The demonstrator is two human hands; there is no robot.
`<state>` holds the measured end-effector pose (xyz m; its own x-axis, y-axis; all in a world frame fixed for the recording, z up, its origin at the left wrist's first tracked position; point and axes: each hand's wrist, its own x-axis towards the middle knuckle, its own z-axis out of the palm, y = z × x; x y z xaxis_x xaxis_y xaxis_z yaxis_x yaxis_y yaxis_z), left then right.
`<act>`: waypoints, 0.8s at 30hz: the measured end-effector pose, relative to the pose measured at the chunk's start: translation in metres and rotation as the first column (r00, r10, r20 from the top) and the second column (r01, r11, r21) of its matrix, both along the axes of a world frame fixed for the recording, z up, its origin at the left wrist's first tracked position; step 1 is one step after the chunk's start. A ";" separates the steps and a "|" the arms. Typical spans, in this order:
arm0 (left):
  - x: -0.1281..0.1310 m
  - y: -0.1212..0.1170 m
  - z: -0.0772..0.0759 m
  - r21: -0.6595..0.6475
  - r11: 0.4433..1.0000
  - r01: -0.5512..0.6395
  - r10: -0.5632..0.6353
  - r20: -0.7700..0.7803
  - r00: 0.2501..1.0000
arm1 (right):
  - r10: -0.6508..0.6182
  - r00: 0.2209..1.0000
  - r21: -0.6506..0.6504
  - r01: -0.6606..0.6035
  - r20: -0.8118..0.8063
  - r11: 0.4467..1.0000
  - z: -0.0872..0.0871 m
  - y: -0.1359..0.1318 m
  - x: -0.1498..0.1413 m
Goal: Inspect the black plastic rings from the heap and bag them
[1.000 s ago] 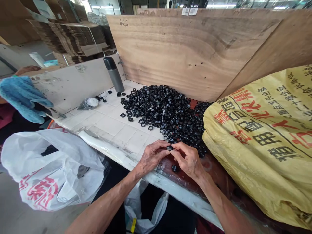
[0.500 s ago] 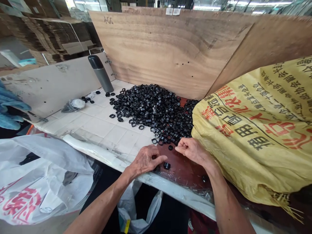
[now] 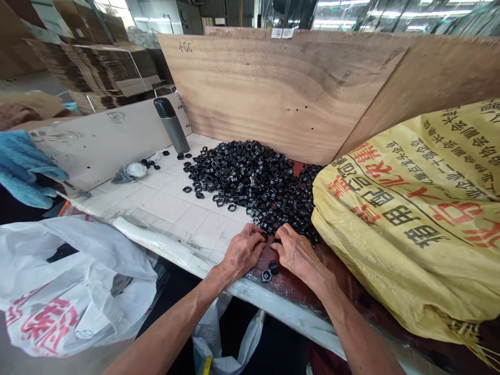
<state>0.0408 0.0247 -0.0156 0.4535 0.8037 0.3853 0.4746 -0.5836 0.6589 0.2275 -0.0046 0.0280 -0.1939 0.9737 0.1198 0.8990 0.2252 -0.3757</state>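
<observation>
A heap of small black plastic rings (image 3: 250, 172) covers the middle of the table, right behind my hands. My left hand (image 3: 244, 249) pinches a small black ring-like part (image 3: 264, 236) between thumb and fingers. Close beside it, my right hand (image 3: 294, 249) is closed on another small black part (image 3: 276, 241), mostly covered by the fingertips. Just below the hands, two black pieces lie on the reddish-brown surface: a round one with a grey face (image 3: 266, 275) and a darker nut-shaped one (image 3: 274, 267).
A yellow woven sack (image 3: 406, 219) lies along the right. A grey thermos (image 3: 172, 126) stands at the back left, near a small clear bag (image 3: 130, 172). White plastic bags (image 3: 78, 281) hang by the front edge. A plywood board (image 3: 273, 94) closes the back.
Both hands have come closer together at the heap's front edge, each now with a small black part in the fingers. Two loose pieces now lie together below them. The view has shifted slightly.
</observation>
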 end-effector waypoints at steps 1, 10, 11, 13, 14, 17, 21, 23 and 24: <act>0.000 -0.001 0.002 0.010 1.000 0.024 -0.024 0.008 1.000 | -0.005 0.997 0.011 0.006 -0.077 1.000 -0.001 0.001 0.001; -0.004 -0.007 0.019 -0.270 0.963 -0.018 0.076 0.207 0.975 | 0.132 0.820 0.031 -0.138 -0.558 0.990 0.008 -0.001 -0.012; -0.004 -0.007 0.019 -0.305 0.952 0.009 0.077 0.269 0.960 | 0.120 0.812 0.025 -0.129 -0.572 0.991 0.008 -0.001 -0.013; -0.004 -0.006 0.021 -0.358 0.932 0.047 0.091 0.358 0.929 | 0.082 0.790 0.004 -0.101 -0.608 0.995 0.008 -0.003 -0.015; -0.004 -0.006 0.022 -0.381 0.923 0.054 0.104 0.382 0.918 | 0.065 0.779 -0.007 -0.090 -0.623 0.996 0.008 -0.003 -0.016; -0.006 -0.007 0.023 -0.437 0.897 0.073 0.131 0.420 0.898 | 0.024 0.757 -0.031 -0.059 -0.653 0.998 0.008 -0.003 -0.016; -0.009 -0.008 0.026 -0.487 0.855 0.180 0.131 0.538 0.832 | -0.020 0.709 -0.051 -0.022 -0.704 0.998 0.009 -0.003 -0.016; -0.009 -0.008 0.026 -0.496 0.838 0.229 0.140 0.600 0.788 | 0.007 0.714 -0.021 -0.030 -0.700 0.999 0.009 -0.003 -0.015; -0.010 -0.009 0.027 -0.497 0.831 0.248 0.140 0.620 0.772 | 0.028 0.725 0.001 -0.037 -0.689 0.999 0.010 -0.003 -0.015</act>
<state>0.0311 0.0160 0.0113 0.3243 0.9389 0.1151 -0.1639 -0.0641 0.9844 0.2124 -0.0072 0.0377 -0.0942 0.9706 0.2216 0.3844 0.2407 -0.8912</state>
